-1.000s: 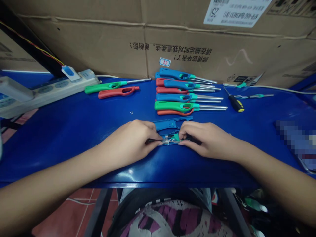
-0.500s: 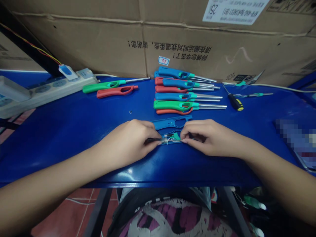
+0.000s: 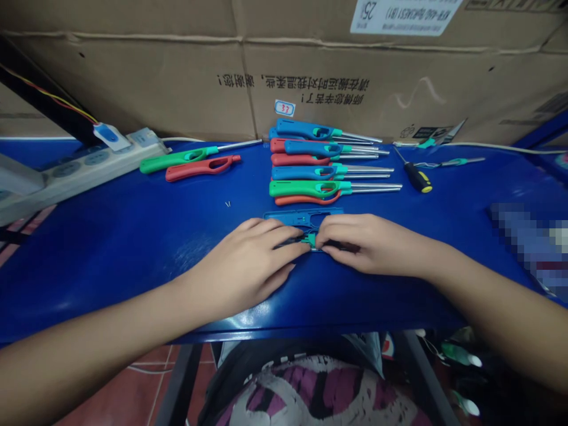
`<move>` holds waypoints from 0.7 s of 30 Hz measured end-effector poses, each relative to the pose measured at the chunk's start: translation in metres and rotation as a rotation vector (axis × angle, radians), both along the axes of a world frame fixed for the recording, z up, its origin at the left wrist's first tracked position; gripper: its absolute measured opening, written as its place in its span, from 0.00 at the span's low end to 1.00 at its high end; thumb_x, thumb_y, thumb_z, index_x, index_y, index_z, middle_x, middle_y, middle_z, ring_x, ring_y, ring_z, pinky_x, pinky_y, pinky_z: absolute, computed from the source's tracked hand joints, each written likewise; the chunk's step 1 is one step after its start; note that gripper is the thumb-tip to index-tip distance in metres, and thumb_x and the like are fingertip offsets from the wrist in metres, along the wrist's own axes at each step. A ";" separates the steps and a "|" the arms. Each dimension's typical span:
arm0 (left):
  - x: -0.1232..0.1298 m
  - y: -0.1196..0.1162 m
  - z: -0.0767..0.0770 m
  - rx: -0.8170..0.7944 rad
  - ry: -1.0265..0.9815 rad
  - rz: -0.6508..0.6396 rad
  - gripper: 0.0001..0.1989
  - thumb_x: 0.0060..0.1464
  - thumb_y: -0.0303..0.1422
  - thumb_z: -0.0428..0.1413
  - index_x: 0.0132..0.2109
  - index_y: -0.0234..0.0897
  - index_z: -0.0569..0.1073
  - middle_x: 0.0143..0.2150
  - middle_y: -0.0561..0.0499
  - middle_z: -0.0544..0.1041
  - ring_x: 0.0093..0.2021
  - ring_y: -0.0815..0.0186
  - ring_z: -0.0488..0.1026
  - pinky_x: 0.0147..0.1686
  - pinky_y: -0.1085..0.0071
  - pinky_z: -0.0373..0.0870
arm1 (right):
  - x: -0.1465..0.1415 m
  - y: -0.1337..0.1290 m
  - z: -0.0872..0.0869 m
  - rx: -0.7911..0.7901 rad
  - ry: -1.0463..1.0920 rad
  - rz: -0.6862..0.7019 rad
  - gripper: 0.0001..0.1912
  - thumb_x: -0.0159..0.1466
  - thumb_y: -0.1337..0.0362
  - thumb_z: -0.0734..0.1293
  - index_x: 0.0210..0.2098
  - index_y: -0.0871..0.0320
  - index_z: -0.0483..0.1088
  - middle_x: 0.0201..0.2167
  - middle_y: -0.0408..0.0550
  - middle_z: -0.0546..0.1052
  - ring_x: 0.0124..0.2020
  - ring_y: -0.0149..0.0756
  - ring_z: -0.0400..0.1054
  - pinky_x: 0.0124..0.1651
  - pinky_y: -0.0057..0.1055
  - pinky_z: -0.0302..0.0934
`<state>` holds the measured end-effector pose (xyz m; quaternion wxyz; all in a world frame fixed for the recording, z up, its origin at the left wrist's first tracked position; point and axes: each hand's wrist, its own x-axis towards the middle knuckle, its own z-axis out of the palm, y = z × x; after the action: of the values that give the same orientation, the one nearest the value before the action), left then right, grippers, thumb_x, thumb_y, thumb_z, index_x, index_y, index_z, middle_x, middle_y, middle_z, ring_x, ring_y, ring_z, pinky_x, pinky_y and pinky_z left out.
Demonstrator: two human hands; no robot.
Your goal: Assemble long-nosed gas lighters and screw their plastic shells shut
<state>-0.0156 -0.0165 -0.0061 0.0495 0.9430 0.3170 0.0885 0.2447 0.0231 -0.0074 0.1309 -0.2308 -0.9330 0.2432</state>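
Note:
My left hand (image 3: pixel 251 260) is at the left part of an opened gas lighter (image 3: pixel 316 249), thumb and forefinger on either side of it; its fingers cover most of that end. From the right, my right hand (image 3: pixel 368 242) pinches the lighter's other end, and its fingertips hide what they touch. A green trigger (image 3: pixel 311 239) shows between the two hands. Just behind them lies a loose blue casing half (image 3: pixel 284 218), inner side up. Small inner parts of the opened lighter are mostly hidden.
Behind are stacked lighters (image 3: pixel 306 188) in blue, red and green. Left are a green lighter (image 3: pixel 173 160), a red casing (image 3: pixel 202 168), small metal pins (image 3: pixel 228 204) and a power strip (image 3: pixel 84 171). Right lie a screwdriver (image 3: pixel 417 177) and a metal tube assembly (image 3: pixel 461 162). A cardboard box (image 3: pixel 168 77) stands behind.
My left hand has shifted right along the opened lighter, its fingers stretching out and covering the left end. My right hand stays at the right end. The view has shifted slightly.

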 end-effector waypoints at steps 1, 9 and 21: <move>0.000 0.001 -0.001 -0.008 -0.002 -0.003 0.17 0.68 0.34 0.50 0.61 0.45 0.70 0.61 0.48 0.73 0.58 0.55 0.70 0.56 0.55 0.66 | 0.000 0.000 0.000 0.015 -0.009 0.000 0.07 0.70 0.69 0.61 0.44 0.58 0.71 0.40 0.48 0.75 0.41 0.34 0.70 0.44 0.29 0.62; 0.004 0.003 -0.004 -0.086 -0.030 0.016 0.17 0.67 0.32 0.50 0.61 0.40 0.70 0.60 0.43 0.71 0.59 0.54 0.68 0.55 0.55 0.67 | 0.001 -0.001 0.004 0.006 0.000 -0.032 0.09 0.67 0.71 0.63 0.46 0.59 0.71 0.39 0.47 0.76 0.36 0.31 0.70 0.39 0.26 0.62; 0.003 0.005 -0.007 -0.123 -0.095 0.025 0.17 0.67 0.26 0.47 0.59 0.39 0.72 0.57 0.41 0.71 0.55 0.54 0.67 0.54 0.54 0.67 | 0.008 0.007 0.009 0.039 0.063 -0.071 0.08 0.69 0.70 0.63 0.45 0.58 0.72 0.40 0.48 0.76 0.40 0.32 0.71 0.44 0.28 0.64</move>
<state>-0.0123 -0.0111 -0.0131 0.1213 0.9288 0.3310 0.1139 0.2532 0.0299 0.0014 0.1732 -0.2533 -0.9243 0.2271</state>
